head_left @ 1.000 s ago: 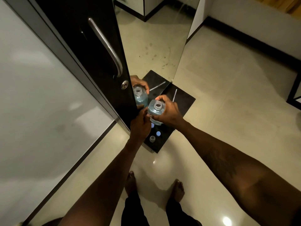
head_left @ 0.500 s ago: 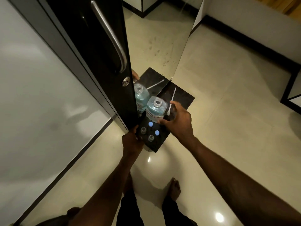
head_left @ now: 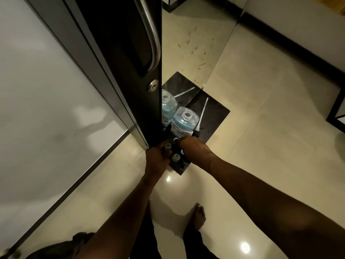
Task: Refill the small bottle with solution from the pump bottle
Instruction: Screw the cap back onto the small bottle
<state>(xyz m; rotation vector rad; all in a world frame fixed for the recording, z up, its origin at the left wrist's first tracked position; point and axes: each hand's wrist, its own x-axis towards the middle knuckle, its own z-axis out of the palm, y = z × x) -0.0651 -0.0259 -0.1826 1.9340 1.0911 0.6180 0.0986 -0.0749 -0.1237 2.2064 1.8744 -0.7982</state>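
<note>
The big pump bottle [head_left: 183, 121], part full of blue solution, stands uncapped on a small black shelf [head_left: 216, 113]. Its pump [head_left: 201, 118] lies beside it on the right, with the white tube pointing away. My left hand [head_left: 156, 158] grips one small clear bottle [head_left: 167, 146] at the shelf's near left edge. A second small bottle [head_left: 176, 157] stands open just right of it. My right hand [head_left: 193, 146] reaches down over two blue caps, fingertips at the farther cap [head_left: 176, 140]. I cannot tell whether it pinches that cap. The nearer cap [head_left: 182, 151] is partly hidden.
A dark door [head_left: 119, 53] with a steel handle [head_left: 152, 34] and a keyhole stands close on the left. A mirror panel [head_left: 186, 43] behind the shelf reflects the bottle and tube. Glossy tiled floor [head_left: 261, 128] lies below, with my bare feet near the bottom.
My right hand set the big bottle down on the shelf, let go and dropped to the blue caps. My left hand moved onto the small bottle. The camera came closer.
</note>
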